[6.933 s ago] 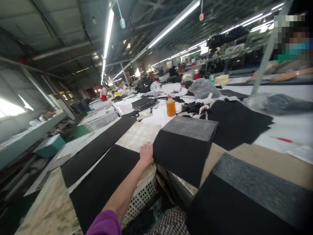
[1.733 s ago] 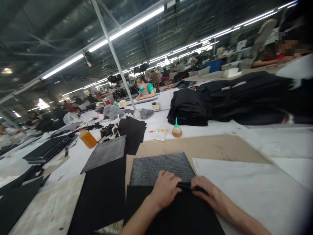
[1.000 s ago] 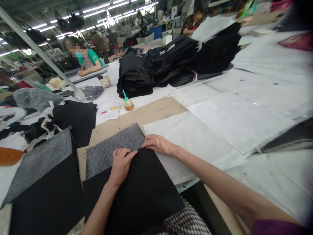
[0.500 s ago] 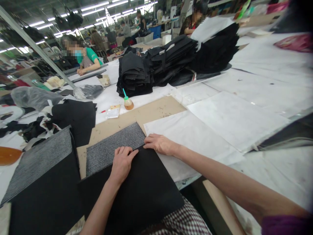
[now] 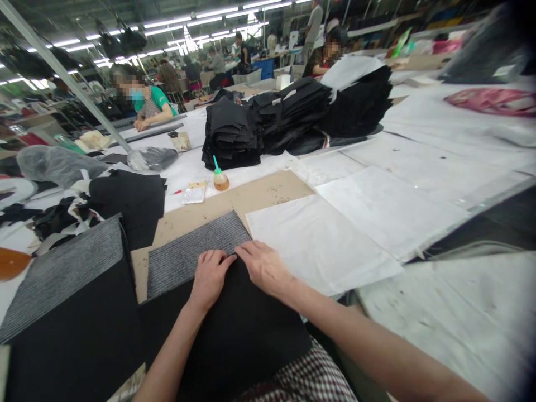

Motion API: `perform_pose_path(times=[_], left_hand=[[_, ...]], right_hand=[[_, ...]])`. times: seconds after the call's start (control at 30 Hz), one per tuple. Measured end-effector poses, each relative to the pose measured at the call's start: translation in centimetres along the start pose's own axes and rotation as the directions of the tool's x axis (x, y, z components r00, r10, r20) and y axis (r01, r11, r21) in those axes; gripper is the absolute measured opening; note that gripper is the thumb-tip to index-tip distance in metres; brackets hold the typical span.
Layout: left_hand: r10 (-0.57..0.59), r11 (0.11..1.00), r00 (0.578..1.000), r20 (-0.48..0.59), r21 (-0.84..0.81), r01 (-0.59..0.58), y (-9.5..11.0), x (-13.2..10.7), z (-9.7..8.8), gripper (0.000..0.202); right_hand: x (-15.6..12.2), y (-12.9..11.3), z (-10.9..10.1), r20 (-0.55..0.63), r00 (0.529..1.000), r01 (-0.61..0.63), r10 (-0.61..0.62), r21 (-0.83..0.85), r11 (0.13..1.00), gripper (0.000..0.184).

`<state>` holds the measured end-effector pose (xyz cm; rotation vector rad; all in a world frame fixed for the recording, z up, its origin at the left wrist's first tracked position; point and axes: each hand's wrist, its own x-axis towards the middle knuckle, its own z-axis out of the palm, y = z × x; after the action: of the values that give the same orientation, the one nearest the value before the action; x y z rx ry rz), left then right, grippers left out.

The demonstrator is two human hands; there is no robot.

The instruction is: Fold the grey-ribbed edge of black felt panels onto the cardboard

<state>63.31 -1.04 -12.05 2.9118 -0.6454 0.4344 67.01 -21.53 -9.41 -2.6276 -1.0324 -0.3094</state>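
Note:
A black fabric panel [image 5: 247,329] lies at the table's front edge and hangs over my lap, its upper edge resting along a grey ribbed fabric strip [image 5: 188,257]. My left hand [image 5: 209,278] grips that upper edge near its middle, fingers curled over it and thumb stretched to the right. Close beside it, my right hand [image 5: 264,269] has its fingers and thumb on the same edge, almost touching the left thumb. The undersides of both hands' fingers are hidden. Left of these lies another black panel [image 5: 75,324] with a grey ribbed band [image 5: 71,268].
White sheets [image 5: 310,240] cover the table to the right, and brown cardboard [image 5: 268,187] lies beyond the strip. A small oil bottle [image 5: 221,180] stands ahead, before stacked black fabric [image 5: 288,111]. Black scraps [image 5: 129,204] lie left. A co-worker [image 5: 153,106] sits across the table.
My right hand has slid left and nearer along the panel's upper edge, from the corner toward my left hand. The left hand has stayed almost in place. The view has shifted slightly to the right.

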Motion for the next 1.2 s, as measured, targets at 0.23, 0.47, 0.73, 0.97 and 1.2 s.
perform_pose_path(times=[0.23,0.47,0.73,0.97,1.2], left_hand=[[-0.089,0.987,0.996,0.002,-0.134,0.088,-4.1,-4.5,-1.4,0.027],[-0.075,0.993,0.997,0.009,-0.094,0.076,-5.2,-6.6,-2.4,0.027],[0.02,0.995,0.998,0.063,0.094,-0.026,-4.6,-6.4,-3.3,0.029],[0.112,0.968,0.987,0.114,0.211,-0.134,-3.9,-6.5,-3.9,0.031],[0.016,0.997,0.998,0.056,0.071,-0.02,-6.8,-9.1,-3.2,0.033]], right_hand=[[-1.1,-2.4,3.2,0.048,0.999,0.021,-0.02,-0.032,0.999,0.047],[-0.8,-2.5,2.8,0.07,0.996,0.065,-0.062,-0.035,0.997,0.053],[-0.7,-2.6,3.2,0.074,0.995,0.065,-0.063,-0.026,0.998,0.052],[0.4,-5.5,3.5,0.025,0.994,0.109,-0.107,-0.054,0.993,0.044],[0.9,-8.2,5.0,0.112,0.978,0.178,-0.178,0.009,0.984,0.049]])
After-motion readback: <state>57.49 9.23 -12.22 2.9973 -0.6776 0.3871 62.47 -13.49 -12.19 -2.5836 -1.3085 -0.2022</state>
